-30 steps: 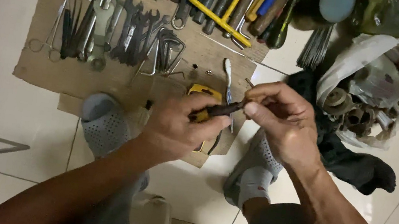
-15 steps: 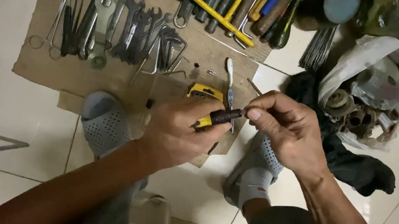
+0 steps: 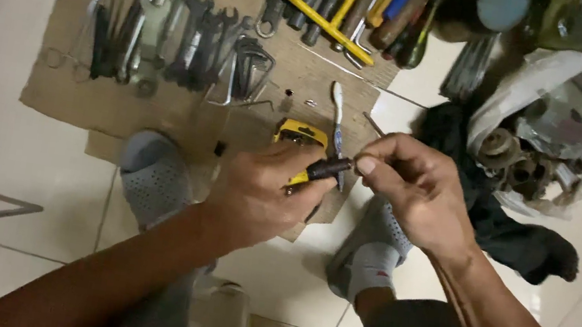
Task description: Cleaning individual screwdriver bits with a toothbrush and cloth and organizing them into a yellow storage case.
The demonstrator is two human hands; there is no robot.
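2 hands work a yellow-and-black screwdriver (image 3: 308, 174) over the cardboard sheet (image 3: 71, 88).

The left hand (image 3: 256, 193) is closed around the handle; the right hand (image 3: 411, 185) pinches at the dark tip, possibly seating a small bit, though the fingers hide it. The piece looks not yet fully fitted. Spanners (image 3: 186, 40) lie untouched beyond, and a white toothbrush (image 3: 336, 116) rests beside them.

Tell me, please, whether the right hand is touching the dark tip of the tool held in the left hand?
Touching. The head view shows the right hand pinching the end of the dark tip, with no gap, while the left hand holds the tool.
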